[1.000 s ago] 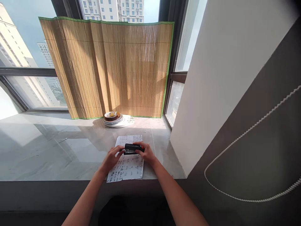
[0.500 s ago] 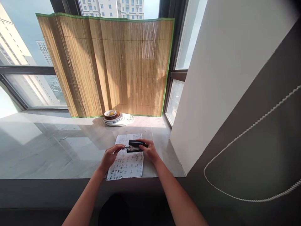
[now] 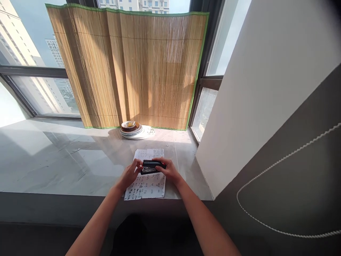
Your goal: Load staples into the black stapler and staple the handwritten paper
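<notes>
A black stapler (image 3: 149, 164) is held level above handwritten paper sheets (image 3: 151, 190) lying on the stone sill. My right hand (image 3: 168, 170) is closed round the stapler's right end, fingers over the top and thumb along its side. The upper arm and base stand slightly apart, with metal showing between them. At the stapler's left end my left hand (image 3: 131, 173) is closed, its thumb and fingertips pinching at the tip. Those fingertips partly cover the tip. The stapler and both hands hide the middle of the writing.
Stacked small plates (image 3: 131, 130) stand behind the paper on the sill (image 3: 66, 167), against a bamboo mat (image 3: 133, 71) that leans on the window. A white sloping wall (image 3: 234, 99) bounds the right side. A beaded cord (image 3: 255, 174) hangs at far right.
The slim metal piece that stuck out of the stapler's left end no longer shows. My left hand has moved right, up against that end. The view has tilted slightly down.
</notes>
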`<state>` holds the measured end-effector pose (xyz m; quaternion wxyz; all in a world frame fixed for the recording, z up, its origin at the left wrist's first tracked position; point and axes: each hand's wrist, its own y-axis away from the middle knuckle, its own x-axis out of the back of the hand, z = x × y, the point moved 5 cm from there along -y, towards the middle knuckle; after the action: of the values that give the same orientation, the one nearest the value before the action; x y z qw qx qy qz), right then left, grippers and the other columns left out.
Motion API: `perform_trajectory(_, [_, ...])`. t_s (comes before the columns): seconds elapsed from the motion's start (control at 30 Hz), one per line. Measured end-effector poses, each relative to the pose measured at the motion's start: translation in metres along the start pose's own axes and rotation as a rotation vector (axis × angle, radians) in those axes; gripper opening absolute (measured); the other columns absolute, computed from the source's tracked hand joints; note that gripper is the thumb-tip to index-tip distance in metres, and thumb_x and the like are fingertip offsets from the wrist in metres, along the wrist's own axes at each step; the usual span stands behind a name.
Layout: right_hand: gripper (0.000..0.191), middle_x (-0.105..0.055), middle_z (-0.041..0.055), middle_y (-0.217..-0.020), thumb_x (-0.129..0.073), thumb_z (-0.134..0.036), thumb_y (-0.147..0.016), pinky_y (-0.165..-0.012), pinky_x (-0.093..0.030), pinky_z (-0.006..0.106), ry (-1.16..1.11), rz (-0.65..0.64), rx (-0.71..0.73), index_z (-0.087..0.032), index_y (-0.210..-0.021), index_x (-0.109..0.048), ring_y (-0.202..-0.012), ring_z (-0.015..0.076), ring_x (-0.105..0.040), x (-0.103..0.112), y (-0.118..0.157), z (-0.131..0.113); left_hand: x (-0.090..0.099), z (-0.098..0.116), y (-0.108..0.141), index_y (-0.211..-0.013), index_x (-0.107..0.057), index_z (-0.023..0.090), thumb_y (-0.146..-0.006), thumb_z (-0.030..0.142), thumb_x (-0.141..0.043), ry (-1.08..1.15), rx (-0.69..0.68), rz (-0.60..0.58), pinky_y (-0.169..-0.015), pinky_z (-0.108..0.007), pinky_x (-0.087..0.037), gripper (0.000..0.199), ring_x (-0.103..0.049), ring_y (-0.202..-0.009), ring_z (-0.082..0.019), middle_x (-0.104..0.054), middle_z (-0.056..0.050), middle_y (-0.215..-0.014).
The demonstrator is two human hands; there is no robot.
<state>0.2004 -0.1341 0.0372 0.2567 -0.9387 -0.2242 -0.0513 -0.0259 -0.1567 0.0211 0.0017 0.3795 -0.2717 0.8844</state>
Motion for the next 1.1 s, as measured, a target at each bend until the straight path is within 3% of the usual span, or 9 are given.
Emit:
perform_trajectory(0.2, [0.040,-0.074,0.0067,-0.117,-0.071,-0.042,-0.091,-0.098,-0.054,0.043,0.006,-0.016,-0.010,-0.027,-0.128,-0.073,-0.109,0.0258,-0.068,-0.003,0.002,0.003,-0.002,-0.003,-0.001,-0.098,-0.050,0.024,-0.099,0.037,-0.046,0.034,0.027,-0.030,-0.069,-0.030,-0.051,0.014,-0.063,-0.073,-0.017,-0.068,0.000,-0.087])
perform_trajectory(0.4, [0.034,-0.076,0.0073,-0.116,-0.072,-0.036,-0.088,-0.100,-0.054,0.047,0.008,0.189,-0.040,-0.025,-0.119,-0.077,-0.109,0.0283,-0.069,0.006,0.002,0.006,-0.003,0.005,-0.002,-0.103,-0.054,0.024,-0.103,0.041,-0.047,-0.110,0.038,-0.097,-0.075,-0.035,-0.050,0.019,-0.065,-0.083,-0.022,-0.067,-0.003,-0.093])
perform_trajectory(0.5, [0.036,-0.076,0.0082,-0.117,-0.071,-0.036,-0.088,-0.100,-0.055,0.047,0.031,0.347,-0.102,-0.023,-0.121,-0.076,-0.108,0.0290,-0.070,0.025,0.017,0.009,-0.003,0.010,-0.002,-0.102,-0.059,0.024,-0.102,0.039,-0.049,-0.140,-0.008,-0.118,-0.085,-0.040,-0.051,0.019,-0.065,-0.092,-0.024,-0.068,-0.005,-0.102])
perform_trajectory(0.7, [0.040,-0.076,0.0091,-0.115,-0.066,-0.042,-0.089,-0.101,-0.053,0.052,0.324,0.545,-0.209,-0.023,-0.124,-0.075,-0.104,0.0298,-0.069,0.089,0.077,0.012,-0.006,0.014,-0.004,-0.112,-0.070,0.024,-0.097,0.041,-0.059,-0.198,-0.069,-0.146,-0.096,-0.045,-0.051,0.025,-0.065,-0.107,-0.030,-0.067,-0.010,-0.115])
perform_trajectory(0.8, [0.038,-0.074,0.0097,-0.118,-0.067,-0.039,-0.088,-0.104,-0.052,0.052,0.356,0.521,-0.190,-0.023,-0.121,-0.076,-0.110,0.0298,-0.067,0.100,0.089,0.007,-0.003,0.022,-0.006,-0.109,-0.072,0.024,-0.097,0.036,-0.060,-0.237,-0.107,-0.111,-0.099,-0.049,-0.051,0.021,-0.064,-0.111,-0.031,-0.065,-0.011,-0.117])
perform_trajectory(0.9, [0.034,-0.071,0.0098,-0.121,-0.067,-0.036,-0.088,-0.105,-0.052,0.048,0.333,0.449,-0.143,-0.023,-0.118,-0.077,-0.114,0.0284,-0.066,0.093,0.087,-0.002,-0.009,0.034,-0.004,-0.106,-0.073,0.024,-0.099,0.029,-0.056,-0.246,-0.122,-0.126,-0.100,-0.052,-0.051,0.019,-0.063,-0.114,-0.032,-0.067,-0.012,-0.117])
perform_trajectory(1.0, [0.032,-0.071,0.0089,-0.121,-0.067,-0.033,-0.088,-0.105,-0.051,0.047,0.313,0.373,-0.135,-0.024,-0.116,-0.077,-0.115,0.0280,-0.065,0.084,0.080,-0.008,-0.026,0.049,0.008,-0.120,-0.072,0.027,-0.100,0.034,-0.057,-0.209,-0.128,-0.214,-0.106,-0.054,-0.049,0.025,-0.061,-0.124,-0.034,-0.065,-0.012,-0.133])
perform_trajectory(1.1, [0.032,-0.072,0.0080,-0.121,-0.066,-0.030,-0.088,-0.104,-0.052,0.046,0.306,0.270,-0.137,-0.024,-0.118,-0.076,-0.115,0.0280,-0.066,0.077,0.076,-0.009,-0.046,0.062,0.024,-0.140,-0.063,0.035,-0.100,0.045,-0.058,-0.177,-0.149,-0.312,-0.117,-0.064,-0.036,0.041,-0.046,-0.145,-0.040,-0.052,-0.010,-0.155])
